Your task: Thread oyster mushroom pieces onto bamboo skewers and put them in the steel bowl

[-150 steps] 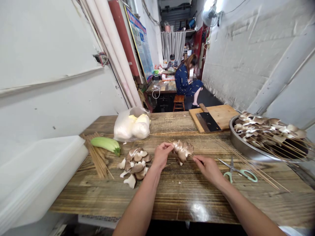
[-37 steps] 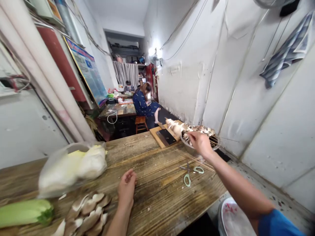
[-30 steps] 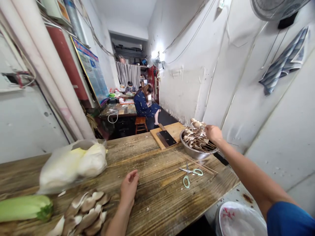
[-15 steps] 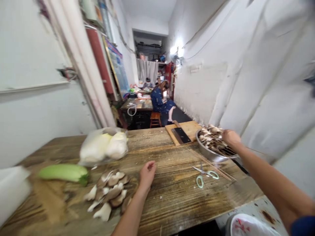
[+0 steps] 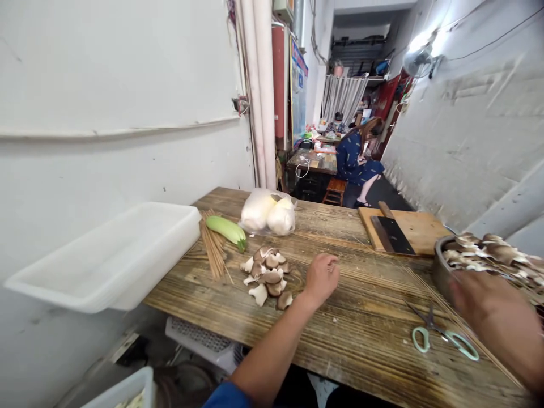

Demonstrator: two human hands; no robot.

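My left hand (image 5: 322, 277) rests on the wooden table (image 5: 361, 334) with its fingers loosely curled and nothing in them. It lies just right of a pile of torn mushroom pieces (image 5: 267, 275). My right hand (image 5: 488, 306) is smeared by motion at the right edge, low in front of the metal bowl (image 5: 441, 273); its fingers cannot be made out. The bowl holds several mushroom skewers (image 5: 488, 255). Thin bare bamboo sticks (image 5: 427, 286) lie on the table beside the bowl.
Green-handled scissors (image 5: 442, 337) lie near the front right. A cutting board (image 5: 423, 229) with a cleaver (image 5: 393, 233) sits at the back. A bagged cabbage (image 5: 267, 211), a green vegetable (image 5: 227, 229), a stick bundle (image 5: 212, 252) and a white tray (image 5: 114, 255) stand left. A person (image 5: 355, 161) sits far behind.
My right hand laid the finished mushroom skewer in the bowl and has drawn back, empty-looking but blurred. The view has swung left and down. My left hand stayed on the table.
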